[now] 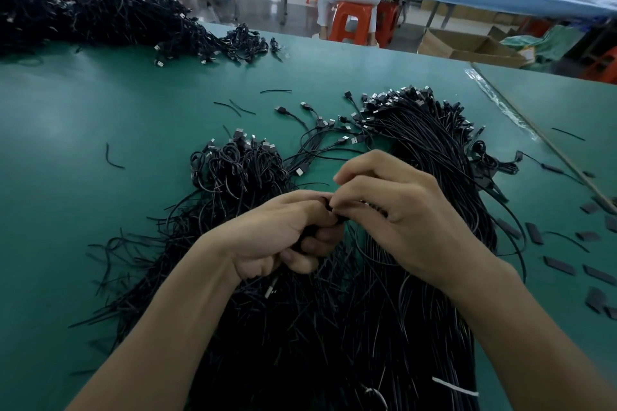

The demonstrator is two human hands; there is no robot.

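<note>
**Desk:** State of the hands?

**Operator:** I have both close together above the near middle of the bench (pixel 100 150). The left hand (pixel 283 237) is curled tight round a black cable (pixel 335 215), thumb tucked beneath. The right hand (pixel 400 220) pinches the same cable from the other side, its fingertips against the left knuckles.

**Desk:** And the cable itself?

**Operator:** It is held between the two hands, just over the heaps. Fingers hide most of it, so I cannot tell whether it is looped.

**Desk:** What lies around it?

**Operator:** A long bundle of straight cables (pixel 430 157) runs from the near edge toward the far right corner, with its USB plugs (pixel 394 100) bunched at the far end. Just left of it sits a pile of coiled cables (pixel 240 167). Loose black ties (pixel 160 264) fan out toward the left edge. A white tie (pixel 454 387) crosses the bundle at the near edge. Flat black pieces (pixel 559 265) are scattered along the right edge. A large heap of cables (pixel 100 17) fills the far left corner.
</note>
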